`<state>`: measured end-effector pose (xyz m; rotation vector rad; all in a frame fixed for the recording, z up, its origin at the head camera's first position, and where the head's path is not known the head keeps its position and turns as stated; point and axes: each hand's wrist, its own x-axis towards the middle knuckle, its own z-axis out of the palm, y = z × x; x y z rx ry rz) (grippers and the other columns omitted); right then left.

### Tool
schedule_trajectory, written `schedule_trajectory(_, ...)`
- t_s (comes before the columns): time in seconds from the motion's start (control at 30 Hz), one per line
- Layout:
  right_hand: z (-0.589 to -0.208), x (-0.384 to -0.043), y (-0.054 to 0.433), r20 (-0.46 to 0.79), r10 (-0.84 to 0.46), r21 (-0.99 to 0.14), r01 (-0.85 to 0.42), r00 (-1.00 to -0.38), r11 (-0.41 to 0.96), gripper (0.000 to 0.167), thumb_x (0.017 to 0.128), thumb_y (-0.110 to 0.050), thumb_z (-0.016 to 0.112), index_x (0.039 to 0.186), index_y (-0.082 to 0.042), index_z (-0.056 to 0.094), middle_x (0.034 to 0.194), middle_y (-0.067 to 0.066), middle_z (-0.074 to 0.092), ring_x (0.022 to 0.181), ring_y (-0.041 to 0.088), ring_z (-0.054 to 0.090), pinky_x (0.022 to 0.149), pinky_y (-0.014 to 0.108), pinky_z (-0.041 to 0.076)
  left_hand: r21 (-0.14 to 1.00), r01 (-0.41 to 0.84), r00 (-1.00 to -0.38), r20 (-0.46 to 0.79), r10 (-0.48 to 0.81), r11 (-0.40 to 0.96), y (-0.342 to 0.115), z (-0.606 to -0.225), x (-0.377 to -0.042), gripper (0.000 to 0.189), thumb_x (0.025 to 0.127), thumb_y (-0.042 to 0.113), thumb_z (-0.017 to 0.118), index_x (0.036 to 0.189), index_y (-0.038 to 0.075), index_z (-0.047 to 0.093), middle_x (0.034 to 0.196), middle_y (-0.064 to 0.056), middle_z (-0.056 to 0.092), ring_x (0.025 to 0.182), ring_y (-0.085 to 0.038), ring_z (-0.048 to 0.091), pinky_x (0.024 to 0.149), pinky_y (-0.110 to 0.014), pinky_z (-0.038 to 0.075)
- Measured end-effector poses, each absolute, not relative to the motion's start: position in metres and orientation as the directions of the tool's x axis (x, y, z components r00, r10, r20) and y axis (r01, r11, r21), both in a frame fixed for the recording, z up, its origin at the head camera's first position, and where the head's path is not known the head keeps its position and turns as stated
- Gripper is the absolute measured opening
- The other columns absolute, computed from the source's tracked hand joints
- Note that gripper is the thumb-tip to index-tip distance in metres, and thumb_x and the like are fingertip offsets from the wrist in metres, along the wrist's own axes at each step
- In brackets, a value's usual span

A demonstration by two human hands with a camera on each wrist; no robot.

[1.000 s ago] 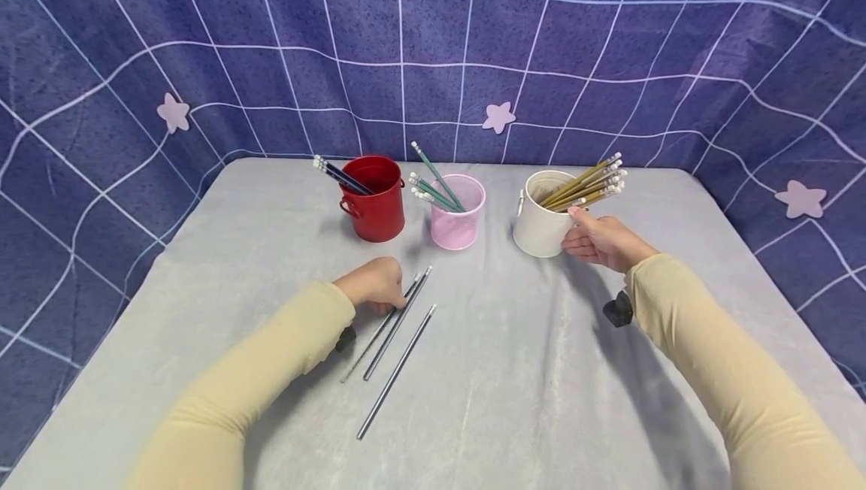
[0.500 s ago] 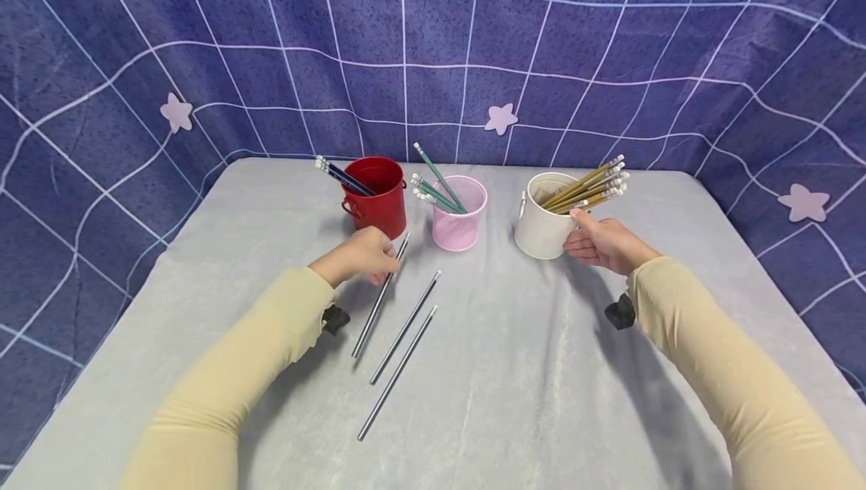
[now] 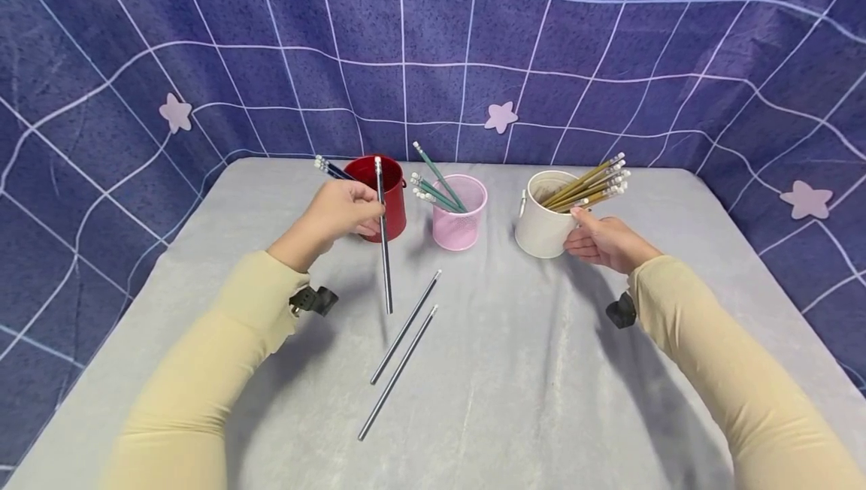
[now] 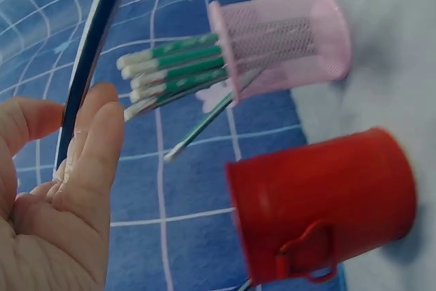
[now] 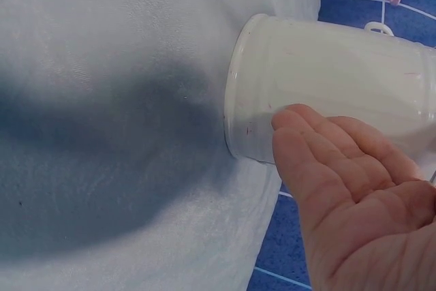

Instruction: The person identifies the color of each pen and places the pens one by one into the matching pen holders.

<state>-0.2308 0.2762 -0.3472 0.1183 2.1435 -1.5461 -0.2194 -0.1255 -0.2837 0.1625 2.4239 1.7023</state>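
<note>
My left hand (image 3: 345, 212) pinches a dark blue pencil (image 3: 386, 264) between thumb and fingers, its white eraser end up. In the head view the pencil crosses in front of the red bucket (image 3: 395, 208); in the left wrist view it stands apart from the red bucket (image 4: 320, 202). Several dark pencils (image 3: 330, 167) lean out of that bucket's left side. My right hand (image 3: 604, 242) touches the white bucket (image 3: 539, 232), thumb at the rim and fingers nearly straight along the outer wall (image 5: 327, 66). Gold pencils (image 3: 585, 188) with white erasers lean in the white bucket.
Between the buckets stands a pink mesh cup (image 3: 455, 231) with several green pencils (image 3: 440, 193). Two dark pencils (image 3: 406, 327) (image 3: 398, 373) lie on the grey tablecloth (image 3: 501, 370) in front. A blue gridded curtain (image 3: 433, 31) rises behind the table.
My left hand has picked a pencil off the tablecloth, lifted it and carried it up and left toward the red bucket, tilting it more upright. My right hand stays at the white bucket.
</note>
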Motion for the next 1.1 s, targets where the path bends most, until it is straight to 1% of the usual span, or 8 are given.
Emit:
schedule_trajectory(0.2,-0.346,-0.230,0.276,-0.437,-0.204,-0.865,0.348,-0.876,0.361,0.083,0.100,-0.053,0.027,0.134,0.023,0.031,0.101,0.004,0.067,0.091,0.007,0.062,0.102,0.038,0.041,0.975,0.115,-0.987,0.091,0.130,0.190,-0.140,-0.259,-0.217,0.004,0.086,-0.005,0.054,0.086,-0.008,0.056,0.064,0.006,0.065,0.055,-0.007,0.063,0.060,-0.022,0.056)
schedule_trajectory(0.3,-0.345,-0.230,0.274,-0.442,-0.199,-0.859,0.349,-0.875,0.374,0.083,0.100,-0.053,0.027,0.135,0.022,0.031,0.110,0.013,0.066,0.099,0.012,0.062,0.105,0.040,0.038,0.982,0.183,-0.982,0.180,0.058,0.053,-0.152,-0.249,-0.215,0.011,0.085,-0.009,0.051,0.080,-0.001,0.058,0.064,0.004,0.066,0.056,-0.007,0.064,0.061,-0.022,0.056)
schedule_trajectory(0.4,-0.345,-0.231,0.269,-0.439,-0.203,-0.860,0.344,-0.875,0.378,0.084,0.100,-0.053,0.027,0.135,0.022,0.031,0.123,0.023,0.060,0.111,0.021,0.059,0.107,0.043,0.035,0.966,0.245,-0.969,0.244,-0.032,-0.077,-0.164,-0.242,-0.213,0.018,0.083,-0.013,0.049,0.077,0.001,0.058,0.066,0.000,0.067,0.056,-0.009,0.065,0.061,-0.022,0.056)
schedule_trajectory(0.47,-0.345,-0.232,0.266,-0.439,-0.204,-0.859,0.343,-0.875,0.379,0.083,0.100,-0.053,0.027,0.135,0.022,0.032,0.126,0.026,0.057,0.115,0.024,0.057,0.107,0.043,0.034,0.949,0.278,-0.960,0.269,-0.081,-0.150,-0.170,-0.239,-0.212,0.019,0.083,-0.015,0.049,0.075,0.001,0.057,0.066,-0.002,0.067,0.057,-0.010,0.065,0.061,-0.022,0.056)
schedule_trajectory(0.63,-0.346,-0.230,0.267,-0.451,-0.189,-0.852,0.358,-0.872,0.381,0.080,0.101,-0.051,0.027,0.134,0.022,0.033,0.120,0.020,0.061,0.106,0.018,0.060,0.107,0.042,0.035,0.910,0.348,-0.932,0.311,-0.187,-0.226,-0.177,-0.238,-0.210,0.015,0.082,-0.016,0.051,0.076,-0.002,0.054,0.065,-0.005,0.066,0.056,-0.012,0.066,0.061,-0.024,0.056)
schedule_trajectory(0.83,-0.346,-0.229,0.271,-0.443,-0.196,-0.856,0.349,-0.875,0.381,0.082,0.100,-0.052,0.027,0.134,0.022,0.032,0.123,0.022,0.059,0.109,0.020,0.058,0.107,0.043,0.035,0.852,0.490,-0.842,0.407,-0.354,-0.186,-0.168,-0.241,-0.216,0.022,0.080,-0.017,0.056,0.069,0.002,0.056,0.059,-0.004,0.062,0.053,-0.010,0.063,0.058,-0.021,0.055)
schedule_trajectory(0.97,-0.346,-0.228,0.273,-0.441,-0.191,-0.858,0.349,-0.877,0.377,0.082,0.100,-0.053,0.027,0.135,0.022,0.032,0.120,0.019,0.062,0.109,0.019,0.058,0.107,0.043,0.035,0.848,0.530,-0.784,0.482,-0.391,-0.020,-0.158,-0.252,-0.230,0.028,0.080,-0.014,0.059,0.066,0.009,0.054,0.058,0.005,0.061,0.056,-0.006,0.061,0.060,-0.018,0.053)
schedule_trajectory(1.1,-0.346,-0.228,0.272,-0.442,-0.188,-0.859,0.354,-0.877,0.369,0.082,0.100,-0.052,0.027,0.135,0.022,0.031,0.122,0.021,0.060,0.112,0.022,0.057,0.107,0.043,0.034,0.873,0.458,-0.783,0.484,-0.389,0.166,-0.155,-0.267,-0.245,0.028,0.080,-0.007,0.064,0.066,0.015,0.051,0.057,0.016,0.057,0.055,0.001,0.053,0.056,-0.014,0.045)
